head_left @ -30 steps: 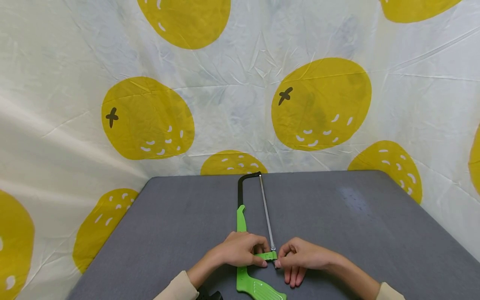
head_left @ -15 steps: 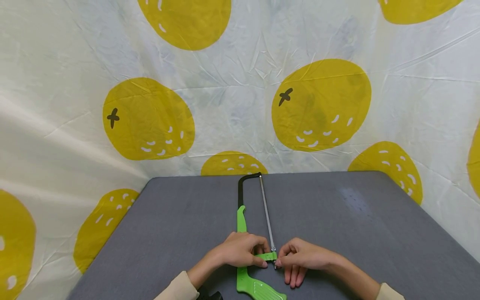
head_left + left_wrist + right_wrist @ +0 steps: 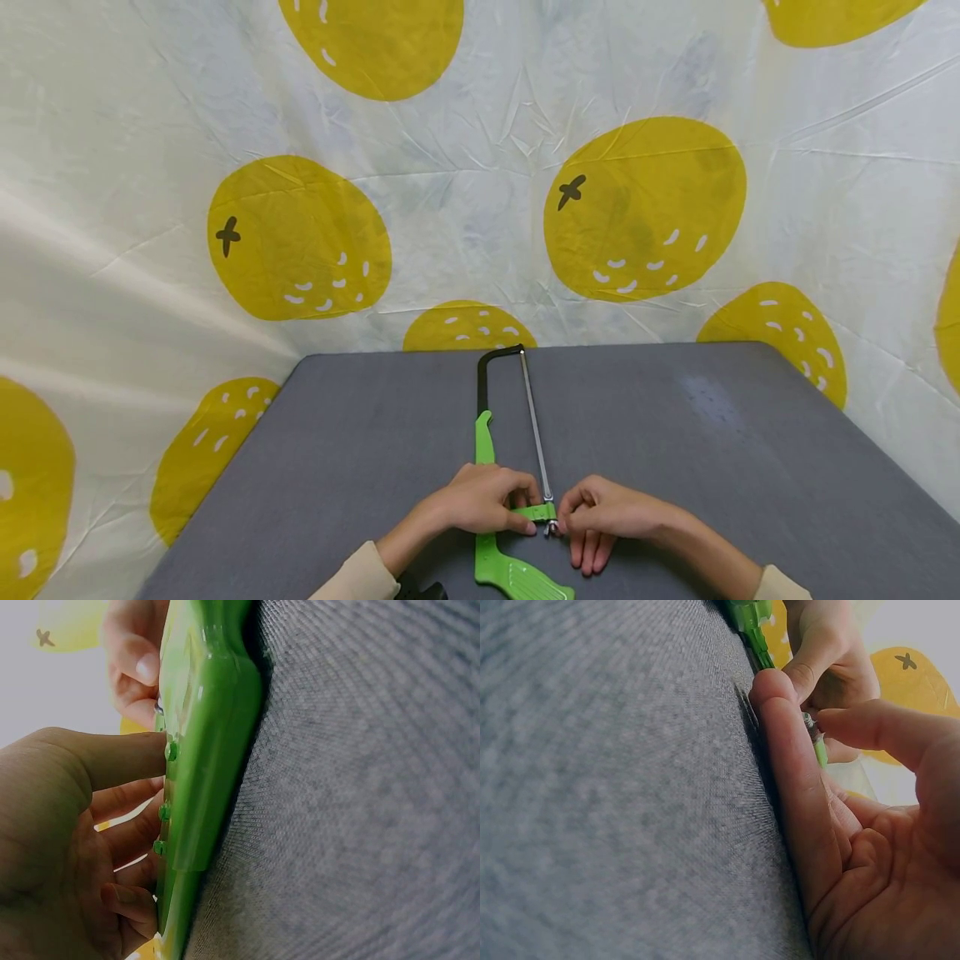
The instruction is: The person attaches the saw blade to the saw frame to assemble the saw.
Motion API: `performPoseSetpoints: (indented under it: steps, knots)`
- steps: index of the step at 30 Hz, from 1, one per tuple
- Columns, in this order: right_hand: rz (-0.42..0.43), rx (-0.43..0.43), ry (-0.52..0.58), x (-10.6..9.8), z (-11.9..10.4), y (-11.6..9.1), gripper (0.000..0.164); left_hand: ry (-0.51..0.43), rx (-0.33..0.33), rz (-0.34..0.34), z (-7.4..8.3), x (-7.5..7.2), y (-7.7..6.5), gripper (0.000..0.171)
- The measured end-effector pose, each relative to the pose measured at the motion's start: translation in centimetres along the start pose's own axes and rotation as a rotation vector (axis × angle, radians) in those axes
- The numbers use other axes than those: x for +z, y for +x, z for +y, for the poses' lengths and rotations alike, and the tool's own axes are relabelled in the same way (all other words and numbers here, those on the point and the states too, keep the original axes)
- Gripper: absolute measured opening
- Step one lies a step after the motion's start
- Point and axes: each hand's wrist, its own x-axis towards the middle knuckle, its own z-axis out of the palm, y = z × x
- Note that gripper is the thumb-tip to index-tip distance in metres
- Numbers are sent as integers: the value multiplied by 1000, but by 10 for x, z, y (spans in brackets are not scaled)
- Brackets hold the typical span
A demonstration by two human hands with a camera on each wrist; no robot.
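Observation:
A hacksaw with a green handle (image 3: 522, 577) and a black front frame (image 3: 482, 383) lies flat on the grey table. Its silver blade (image 3: 534, 425) runs along the right side to a short green arm (image 3: 534, 512). My left hand (image 3: 480, 500) lies across the frame and grips that arm between thumb and fingers. At the arm's near end sits a small metal wing nut (image 3: 551, 528). My right hand (image 3: 611, 512) pinches at it with thumb and index finger, other fingers resting on the table. In the right wrist view, the thumb meets the metal screw end (image 3: 808, 720).
Grey fabric covers the table (image 3: 360, 433). Behind and at the sides hangs a pale cloth (image 3: 465, 225) with yellow fruit prints. Part of a black object (image 3: 429, 592) shows at the bottom edge near the left sleeve.
The right fingertips have shifted slightly right, and the wing nut shows more plainly, with its wings turned. The left hand and the hacksaw keep their places.

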Motion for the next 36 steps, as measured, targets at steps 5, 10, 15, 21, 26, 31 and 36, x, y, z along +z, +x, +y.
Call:
performPoseSetpoints:
  steps: [5, 10, 15, 21, 26, 31, 36]
  knots:
    - [-4, -1, 3, 0, 1, 0, 19, 1, -1, -3, -1, 0, 0, 16]
    - [-4, -8, 2, 1, 1, 0, 18, 7, -1, -2, -2, 1, 0, 16]
    - [-2, -13, -2, 1, 1, 1, 16, 8, -1, 1, -2, 1, 1, 16]
    - [-13, -20, 5, -1, 3, 2, 14, 14, 5, 6, -3, 0, 0, 16]
    - [-14, -23, 9, -2, 4, 2, 12, 17, 5, 9, -2, 0, 0, 16]
    - [-17, -18, 26, -2, 3, 2, 9, 13, 4, 5, -2, 1, 0, 16]
    - [-11, -15, 37, -1, 4, 3, 7, 10, 6, 3, -2, 1, 0, 16]
